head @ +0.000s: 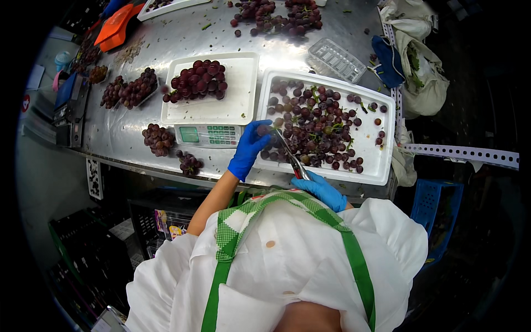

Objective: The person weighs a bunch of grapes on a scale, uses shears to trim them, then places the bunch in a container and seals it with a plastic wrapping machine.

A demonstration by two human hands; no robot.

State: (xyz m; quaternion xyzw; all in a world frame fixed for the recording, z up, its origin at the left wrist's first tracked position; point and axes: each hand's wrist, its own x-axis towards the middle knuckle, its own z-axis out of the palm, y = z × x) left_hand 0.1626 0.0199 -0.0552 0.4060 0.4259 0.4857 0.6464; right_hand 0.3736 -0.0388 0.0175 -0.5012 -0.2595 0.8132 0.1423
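My left hand point(250, 145), in a blue glove, pinches a dark red grape point(262, 130) over the left rim of a white foam tray point(379, 168). My right hand point(321, 187), gloved too, grips a pair of metal fruit snips point(291, 157) with a touch of red on the handle. The snips' tips point up and left, close to the held grape. Loose red grapes point(315, 124) and bits of green stem lie across the tray. Left of it, a bunch of grapes point(201, 81) in a clear pack sits on the white pan of a digital scale point(208, 135).
Grape bunches point(159, 140) and packed grapes point(139, 89) lie left of the scale. A bigger heap of grapes point(282, 16) is at the back. A clear plastic punnet point(337, 60) touches the tray's far side. A perforated metal bar point(460, 153) juts out at right, above a blue crate point(437, 216).
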